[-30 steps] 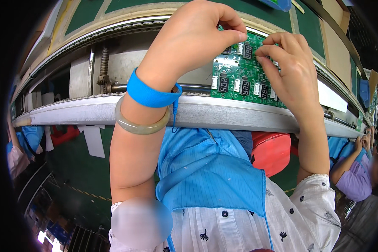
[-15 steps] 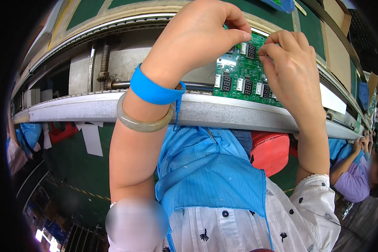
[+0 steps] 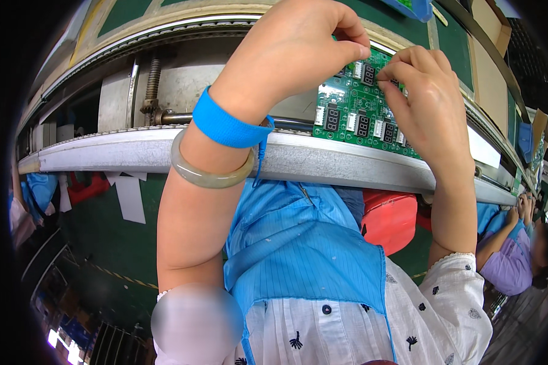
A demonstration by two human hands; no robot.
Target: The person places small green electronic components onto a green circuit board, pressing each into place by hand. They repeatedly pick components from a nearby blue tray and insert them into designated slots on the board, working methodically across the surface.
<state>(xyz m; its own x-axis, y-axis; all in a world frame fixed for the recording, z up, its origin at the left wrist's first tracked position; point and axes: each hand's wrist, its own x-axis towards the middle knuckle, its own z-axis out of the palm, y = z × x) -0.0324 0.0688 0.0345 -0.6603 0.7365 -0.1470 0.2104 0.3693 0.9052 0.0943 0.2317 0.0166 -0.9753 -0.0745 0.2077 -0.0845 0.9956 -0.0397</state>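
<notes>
A green circuit board panel [image 3: 342, 135] lies across the rails in front of me. It carries several black digit displays [image 3: 361, 126] and white pin connectors [image 3: 352, 121]. Over its far left part is my left hand [image 3: 323, 45], thumb and forefinger closed together above a white connector; whatever they pinch is hidden. My right hand [image 3: 425, 97] is bent over the board's right part. Its thumb and fingertips come together beside the far display [image 3: 368, 74], and anything between them is too small to make out. A blue wrist strap [image 3: 228, 125] and a bangle circle my left arm.
The board rests on a conveyor with a metal front rail [image 3: 323, 163]. Left of it are a threaded rod [image 3: 153, 82] and a shaft. Beyond the far rail stands a blue bin [image 3: 415, 8]. A red stool [image 3: 391, 222] is below. Another person [image 3: 510, 261] works at the right.
The board and my hands appear slightly shifted to the right in view. Both hands keep nearly the same pinched pose over the board.
</notes>
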